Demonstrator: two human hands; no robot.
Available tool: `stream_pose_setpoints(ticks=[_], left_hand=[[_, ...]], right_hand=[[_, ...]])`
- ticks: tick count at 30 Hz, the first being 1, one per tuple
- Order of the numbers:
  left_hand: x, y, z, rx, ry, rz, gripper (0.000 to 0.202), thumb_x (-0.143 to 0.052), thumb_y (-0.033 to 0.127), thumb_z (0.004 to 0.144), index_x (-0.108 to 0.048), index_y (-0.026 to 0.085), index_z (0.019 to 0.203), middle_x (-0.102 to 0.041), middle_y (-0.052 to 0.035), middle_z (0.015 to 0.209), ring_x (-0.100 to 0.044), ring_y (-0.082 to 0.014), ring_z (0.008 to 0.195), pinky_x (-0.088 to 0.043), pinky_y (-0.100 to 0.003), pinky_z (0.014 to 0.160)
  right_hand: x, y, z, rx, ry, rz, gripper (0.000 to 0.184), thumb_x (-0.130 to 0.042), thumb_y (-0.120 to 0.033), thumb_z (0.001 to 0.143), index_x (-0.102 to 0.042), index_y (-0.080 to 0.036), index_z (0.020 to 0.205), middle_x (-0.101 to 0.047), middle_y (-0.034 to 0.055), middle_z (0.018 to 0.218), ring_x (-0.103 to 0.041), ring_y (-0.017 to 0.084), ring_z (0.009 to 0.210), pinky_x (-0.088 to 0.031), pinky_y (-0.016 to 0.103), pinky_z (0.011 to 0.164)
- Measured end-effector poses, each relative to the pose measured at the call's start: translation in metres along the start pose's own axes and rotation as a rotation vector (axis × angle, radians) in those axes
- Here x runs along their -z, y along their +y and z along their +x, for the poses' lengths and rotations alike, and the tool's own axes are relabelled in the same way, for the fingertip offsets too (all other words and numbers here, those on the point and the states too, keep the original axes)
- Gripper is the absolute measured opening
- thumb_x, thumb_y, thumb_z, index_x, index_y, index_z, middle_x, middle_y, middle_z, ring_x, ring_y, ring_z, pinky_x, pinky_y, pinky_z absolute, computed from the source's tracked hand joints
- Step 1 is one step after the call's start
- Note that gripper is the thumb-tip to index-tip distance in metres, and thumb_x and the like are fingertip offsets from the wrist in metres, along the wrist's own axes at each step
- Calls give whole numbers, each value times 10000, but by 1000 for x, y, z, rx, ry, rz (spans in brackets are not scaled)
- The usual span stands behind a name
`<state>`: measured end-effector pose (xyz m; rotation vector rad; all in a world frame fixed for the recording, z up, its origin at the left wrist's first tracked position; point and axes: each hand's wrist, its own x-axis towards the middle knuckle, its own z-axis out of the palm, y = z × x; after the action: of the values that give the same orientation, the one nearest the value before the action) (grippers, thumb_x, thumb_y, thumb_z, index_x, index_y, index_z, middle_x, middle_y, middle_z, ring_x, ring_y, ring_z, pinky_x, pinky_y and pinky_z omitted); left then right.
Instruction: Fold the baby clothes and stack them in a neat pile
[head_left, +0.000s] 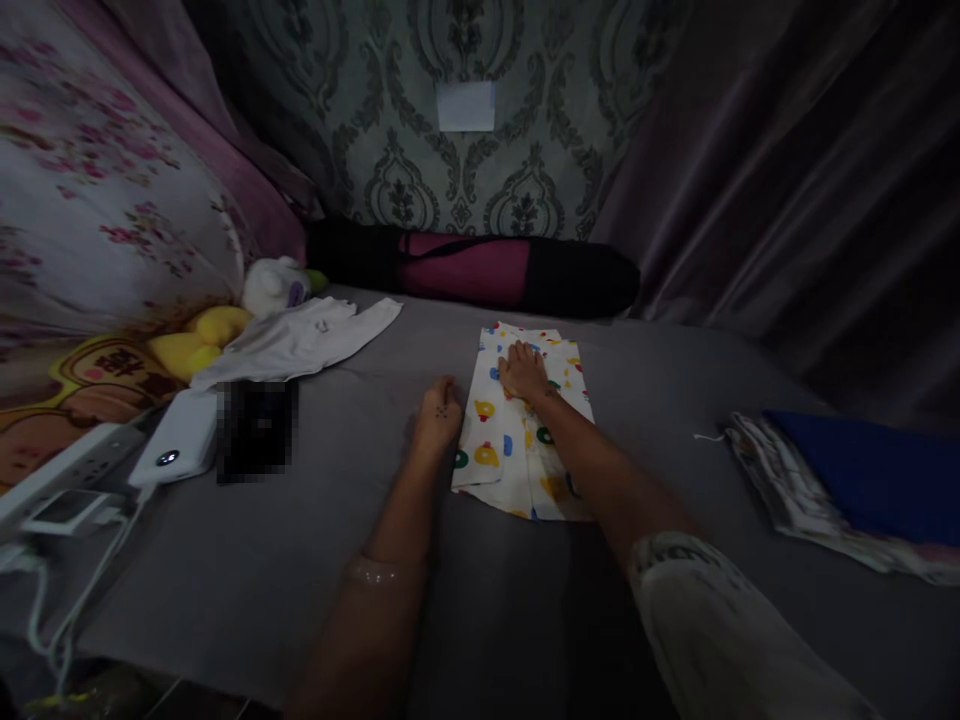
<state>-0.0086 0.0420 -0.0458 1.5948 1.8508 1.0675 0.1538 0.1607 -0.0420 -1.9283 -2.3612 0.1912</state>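
Surface: a grey sheet (337, 540) lay before a patterned wall (360, 130).
Printed cloth (486, 420): lay mid-sheet; seemed light, soft, easily creased (best held by its edges).
Right hand (523, 372): pressed on its far half, fingers slightly spread.
Left hand (437, 418): curled beside its left edge; grip couldn't be told.
Long bag (465, 270): lay far, contents hidden.

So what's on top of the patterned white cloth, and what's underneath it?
The right hand rests on the patterned white cloth, its forearm hiding part of it. Grey sheet shows around the edges; anything directly underneath is covered.
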Motion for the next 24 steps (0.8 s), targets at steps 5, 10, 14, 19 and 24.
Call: stream_pose_setpoints(ticks=[5,10,14,19,24], left_hand=[[3,9,-1,93,105,-99,367,-350,264,890,-596,241,1161,-691,-105,1099,-629,-246,1059,-495,-438,936],[3,6,0,97,94,-102,365,-364,298,907,-587,241,1190,-675,-113,1151,-612,-251,1102,-476,-444,963],[4,4,0,113,103,-88,363,-360,290,917,-583,215,1192,-665,-137,1176,-613,-258,1107,-467,-441,967],[8,3,2,109,149,-124,326,-394,264,896,-597,204,1145,-682,-137,1130,-621,-264,1080,-476,-438,952],[11,-2,6,138,192,-208,315,-408,204,872,-606,190,1116,-698,-114,1059,-645,-209,997,-498,-361,916]], right_hand=[[8,-15,5,22,46,-38,599,-218,-321,971,-278,-64,1509,-194,132,1602,-124,252,1479,-64,465,1186],[0,-44,6,182,76,38,602,-184,-399,993,-316,-97,1497,-248,111,1589,-147,227,1474,-91,429,1189],[-11,-50,4,168,49,81,626,-163,-415,999,-313,-57,1490,-260,131,1581,-179,247,1465,-111,434,1184],[-7,-49,0,172,29,98,616,-130,-403,1003,-276,-79,1507,-235,112,1592,-160,232,1469,-102,420,1183],[2,-58,-31,179,68,59,631,-145,-392,999,-222,-40,1517,-170,141,1605,-93,246,1482,-41,427,1185]])
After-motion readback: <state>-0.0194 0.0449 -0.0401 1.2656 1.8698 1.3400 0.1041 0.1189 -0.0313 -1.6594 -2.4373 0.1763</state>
